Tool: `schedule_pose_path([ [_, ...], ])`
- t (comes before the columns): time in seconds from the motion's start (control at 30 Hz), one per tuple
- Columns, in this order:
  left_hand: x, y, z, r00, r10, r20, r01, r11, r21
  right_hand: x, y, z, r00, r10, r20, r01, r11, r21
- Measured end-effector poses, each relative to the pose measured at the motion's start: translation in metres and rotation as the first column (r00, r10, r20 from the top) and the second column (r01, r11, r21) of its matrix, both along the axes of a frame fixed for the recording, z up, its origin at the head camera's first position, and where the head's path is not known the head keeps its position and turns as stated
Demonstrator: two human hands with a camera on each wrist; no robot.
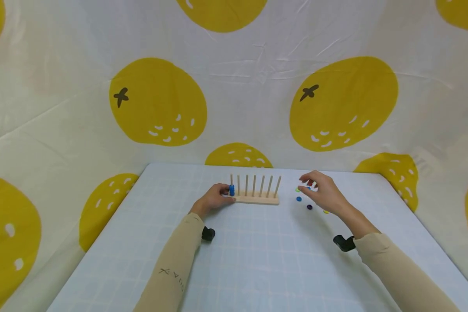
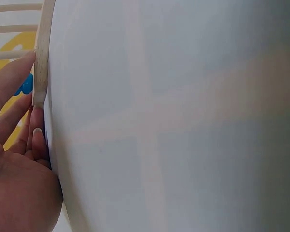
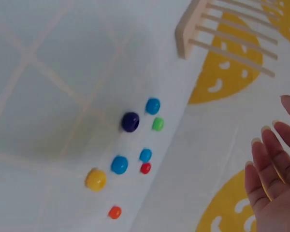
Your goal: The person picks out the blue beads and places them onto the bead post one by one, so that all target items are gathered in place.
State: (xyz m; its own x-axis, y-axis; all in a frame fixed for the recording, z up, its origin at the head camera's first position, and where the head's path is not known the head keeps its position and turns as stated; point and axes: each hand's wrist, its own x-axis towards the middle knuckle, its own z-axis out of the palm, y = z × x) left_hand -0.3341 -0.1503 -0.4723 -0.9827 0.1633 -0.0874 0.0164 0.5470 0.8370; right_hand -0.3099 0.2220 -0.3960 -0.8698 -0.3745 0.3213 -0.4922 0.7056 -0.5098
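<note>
A wooden peg rack (image 1: 257, 200) stands on the table, with several upright pegs along its base. Blue beads (image 1: 232, 190) are stacked on its leftmost peg. My left hand (image 1: 213, 198) holds the rack's left end; in the left wrist view the thumb lies against the base and other fingers are at its end. To the right, my right hand (image 1: 323, 193) hovers over loose beads, fingers loosely bent and apart from the thumb, with nothing seen between them. Under and beside it lie a dark purple bead (image 3: 130, 122), a yellow bead (image 3: 95, 180), a green bead (image 3: 158, 124) and several blue, red and orange ones.
A pale checked cloth covers the table (image 1: 234, 260). Behind it and at the sides hangs a white curtain (image 1: 249, 108) printed with big yellow fruit. Each wrist wears a black camera mount, such as the one on the right (image 1: 344, 243).
</note>
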Motion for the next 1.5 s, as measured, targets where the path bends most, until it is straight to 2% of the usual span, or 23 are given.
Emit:
schedule_pose_path([
  [0.17, 0.001, 0.000, 0.000, 1.000, 0.001, -0.003, -0.001, 1.000, -0.015, 0.001, 0.024, -0.009, 0.996, -0.059, 0.064, 0.057, 0.998, 0.027],
  [0.4, 0.002, 0.001, 0.003, 1.000, 0.002, -0.007, -0.002, 1.000, -0.015, -0.005, 0.049, -0.025, 0.982, -0.138, 0.130, 0.133, 0.990, 0.045],
  [0.6, 0.001, 0.001, 0.004, 1.000, 0.007, 0.006, -0.007, 1.000, -0.016, -0.013, 0.064, -0.039, 0.966, -0.167, 0.199, 0.160, 0.986, 0.053],
  [0.7, -0.001, 0.001, 0.003, 1.000, 0.005, 0.002, -0.005, 1.000, -0.016, -0.017, 0.069, -0.045, 0.947, -0.182, 0.266, 0.171, 0.983, 0.064],
  [0.83, -0.003, 0.001, 0.001, 1.000, -0.003, -0.004, 0.003, 1.000, -0.017, -0.022, 0.072, -0.053, 0.908, -0.208, 0.362, 0.190, 0.978, 0.084],
  [0.97, -0.004, 0.001, 0.000, 1.000, -0.002, -0.006, 0.002, 1.000, -0.016, -0.022, 0.074, -0.058, 0.887, -0.218, 0.406, 0.198, 0.976, 0.091],
  [1.33, -0.003, 0.000, -0.001, 1.000, 0.007, -0.005, -0.007, 1.000, -0.014, -0.028, 0.072, -0.066, 0.902, -0.198, 0.384, 0.174, 0.980, 0.097],
  [1.5, -0.003, -0.001, -0.002, 1.000, 0.005, 0.000, -0.005, 1.000, -0.018, -0.029, 0.070, -0.066, 0.896, -0.207, 0.392, 0.177, 0.978, 0.113],
])
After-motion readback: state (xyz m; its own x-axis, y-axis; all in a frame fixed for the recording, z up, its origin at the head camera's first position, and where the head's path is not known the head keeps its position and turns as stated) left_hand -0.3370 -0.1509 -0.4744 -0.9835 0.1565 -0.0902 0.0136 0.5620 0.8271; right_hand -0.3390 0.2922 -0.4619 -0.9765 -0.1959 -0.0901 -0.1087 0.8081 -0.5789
